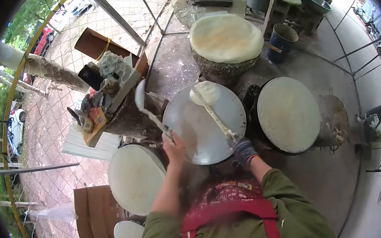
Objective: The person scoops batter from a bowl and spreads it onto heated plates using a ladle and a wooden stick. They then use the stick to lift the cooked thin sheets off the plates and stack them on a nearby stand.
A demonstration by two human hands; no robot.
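Right hand (243, 148) grips a spreader (214, 114) pointing up-left into batter (206, 93) on the griddle (219, 136); left hand (174, 146) clasps a ladle (147, 107).

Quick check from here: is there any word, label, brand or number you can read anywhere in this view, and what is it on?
No text reads clearly in this view.
Apron: a printed patch near the top, too blurred to read.
Small packet on the cluttered stand: coloured print, too small to read.
Blue bucket: no label visible.
Griddle, right hand with its stick and left hand with its ladle: no markings.
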